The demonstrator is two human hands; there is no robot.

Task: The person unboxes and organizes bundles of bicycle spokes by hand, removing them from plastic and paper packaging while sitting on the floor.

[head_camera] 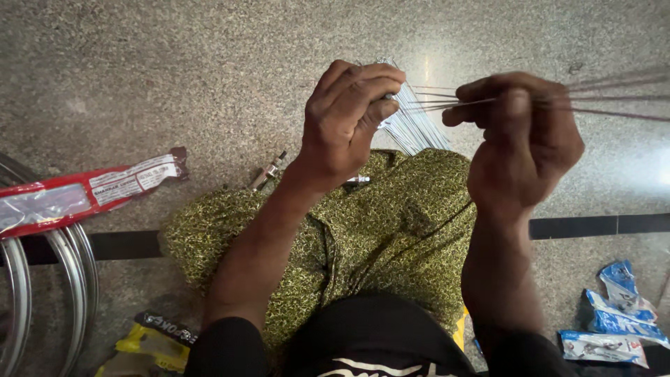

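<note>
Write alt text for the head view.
Two bare hands sort thin metal spokes above a speckled stone floor: the left hand grips a bundle of spokes, the right hand pinches a few. Below lie a green patterned cloth, metal wheel rims and blue packets.

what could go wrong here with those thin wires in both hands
The thin metal spokes fan out loosely between the left hand and the right hand, so a few may slip from either grip onto the stone floor. Their free ends stretch toward the right edge and look blurred, so they could poke or snag something. Any that fall may scatter near the small metal part beside the green patterned cloth.
</note>
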